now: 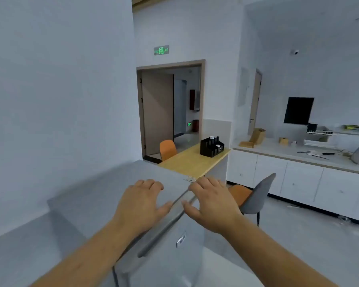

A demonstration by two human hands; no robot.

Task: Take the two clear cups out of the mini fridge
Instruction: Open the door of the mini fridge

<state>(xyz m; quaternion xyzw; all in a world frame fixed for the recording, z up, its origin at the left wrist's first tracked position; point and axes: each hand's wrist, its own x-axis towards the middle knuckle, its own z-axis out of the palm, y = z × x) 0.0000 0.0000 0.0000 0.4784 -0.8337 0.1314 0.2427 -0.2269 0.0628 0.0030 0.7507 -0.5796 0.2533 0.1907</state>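
Note:
A grey mini fridge (104, 187) stands low in front of me, its door (182, 251) shut and facing right. My left hand (141, 204) lies flat on the fridge's top near the front edge, fingers spread, holding nothing. My right hand (211, 201) hovers over the top edge of the door, fingers apart, thumb close to the dark gap between door and top. No clear cups are visible; the inside of the fridge is hidden.
A grey chair (257, 195) and an orange seat stand just right of the fridge. Behind it is a wooden table (191, 160) with a black organiser (211, 147). White cabinets and a cluttered counter (298, 156) run along the right. A white wall is at left.

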